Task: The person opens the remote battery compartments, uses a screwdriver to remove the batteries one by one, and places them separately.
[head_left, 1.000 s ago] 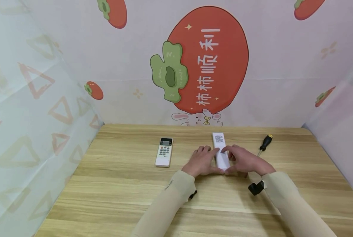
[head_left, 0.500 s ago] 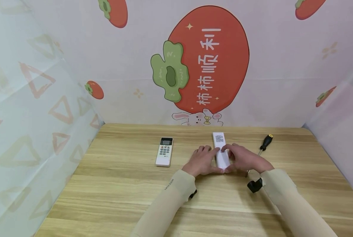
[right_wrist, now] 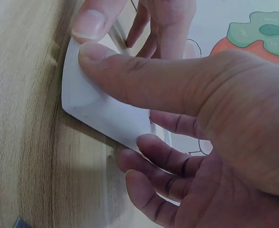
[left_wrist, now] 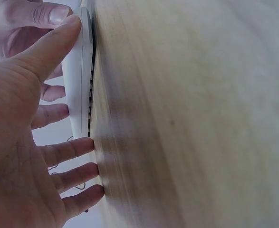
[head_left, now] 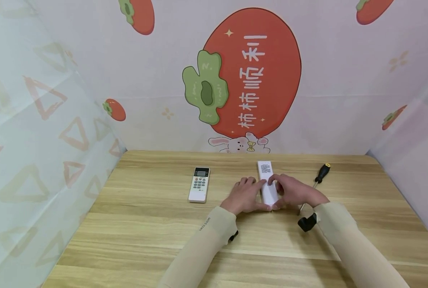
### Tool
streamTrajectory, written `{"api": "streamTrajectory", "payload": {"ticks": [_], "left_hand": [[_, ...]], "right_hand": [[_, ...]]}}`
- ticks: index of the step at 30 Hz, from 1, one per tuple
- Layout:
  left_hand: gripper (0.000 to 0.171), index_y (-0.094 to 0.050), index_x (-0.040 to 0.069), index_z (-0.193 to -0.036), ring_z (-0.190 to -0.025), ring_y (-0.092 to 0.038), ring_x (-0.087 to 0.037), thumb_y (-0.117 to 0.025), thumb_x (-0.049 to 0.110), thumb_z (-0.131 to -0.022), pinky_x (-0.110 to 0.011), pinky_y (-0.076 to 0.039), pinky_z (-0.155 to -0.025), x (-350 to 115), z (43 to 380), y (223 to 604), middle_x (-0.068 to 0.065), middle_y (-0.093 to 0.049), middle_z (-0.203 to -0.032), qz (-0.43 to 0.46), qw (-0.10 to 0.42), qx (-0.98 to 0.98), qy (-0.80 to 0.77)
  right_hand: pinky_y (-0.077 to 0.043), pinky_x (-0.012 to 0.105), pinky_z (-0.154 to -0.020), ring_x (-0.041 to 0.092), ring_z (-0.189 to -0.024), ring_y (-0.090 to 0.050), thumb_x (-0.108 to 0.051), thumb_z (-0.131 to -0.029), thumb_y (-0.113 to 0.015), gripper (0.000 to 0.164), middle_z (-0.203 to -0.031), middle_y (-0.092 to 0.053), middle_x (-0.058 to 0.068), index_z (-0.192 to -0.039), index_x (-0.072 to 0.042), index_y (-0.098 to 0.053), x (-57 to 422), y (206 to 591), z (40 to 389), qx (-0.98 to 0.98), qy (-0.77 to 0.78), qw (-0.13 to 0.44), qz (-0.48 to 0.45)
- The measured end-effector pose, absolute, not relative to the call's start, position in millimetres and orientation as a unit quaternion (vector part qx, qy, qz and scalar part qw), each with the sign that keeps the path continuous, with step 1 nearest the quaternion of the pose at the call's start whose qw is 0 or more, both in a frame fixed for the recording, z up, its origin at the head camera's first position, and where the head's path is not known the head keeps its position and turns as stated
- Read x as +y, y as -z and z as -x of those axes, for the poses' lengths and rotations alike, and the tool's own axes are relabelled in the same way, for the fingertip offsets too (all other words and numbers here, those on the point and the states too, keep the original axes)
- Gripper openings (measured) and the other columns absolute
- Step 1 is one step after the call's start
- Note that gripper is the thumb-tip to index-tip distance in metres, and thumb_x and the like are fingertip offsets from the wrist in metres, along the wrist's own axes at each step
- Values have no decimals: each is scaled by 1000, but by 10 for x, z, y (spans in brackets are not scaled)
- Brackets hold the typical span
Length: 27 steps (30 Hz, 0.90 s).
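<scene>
A white remote control (head_left: 265,167) lies back side up on the table, its printed label at the far end. My left hand (head_left: 243,196) holds it from the left, thumb over the near end and index finger at its long edge. In the left wrist view, other left fingertips touch the wood beside the remote's casing (left_wrist: 77,95). From the right, my right hand (head_left: 293,191) grips it, index finger bent onto the back. The right wrist view has both thumbs side by side on the casing's near end (right_wrist: 89,95), and right fingers curled along its side.
A second remote control (head_left: 199,185), keypad up, lies to the left on the wooden table (head_left: 142,224). To the right is a screwdriver (head_left: 322,174) with a black and yellow handle, its shaft pointing toward my right wrist. A printed cloth (head_left: 156,72) hangs behind the table.
My right wrist has shifted slightly left, and the right index finger has moved a little on the remote control's back. The left hand and the remote control stay in place.
</scene>
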<state>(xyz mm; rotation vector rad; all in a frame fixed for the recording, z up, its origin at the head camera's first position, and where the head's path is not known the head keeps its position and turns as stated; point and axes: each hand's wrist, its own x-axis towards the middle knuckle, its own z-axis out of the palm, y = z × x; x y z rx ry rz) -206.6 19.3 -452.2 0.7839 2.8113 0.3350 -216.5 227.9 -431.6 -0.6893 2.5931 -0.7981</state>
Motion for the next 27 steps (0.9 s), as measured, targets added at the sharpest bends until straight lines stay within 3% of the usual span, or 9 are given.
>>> {"api": "streamTrajectory", "payload": {"ticks": [27], "left_hand": [[94, -39, 28, -158, -130, -42, -25, -70, 71, -81, -44, -36, -111, 211, 2055, 4524, -4, -49, -142, -259, 98, 954, -116]], "right_hand": [[-41, 31, -68, 21, -79, -48, -6, -72, -91, 65, -86, -51, 10, -119, -1, -46, 2265, 4360, 2222, 892, 325, 201, 241]]}}
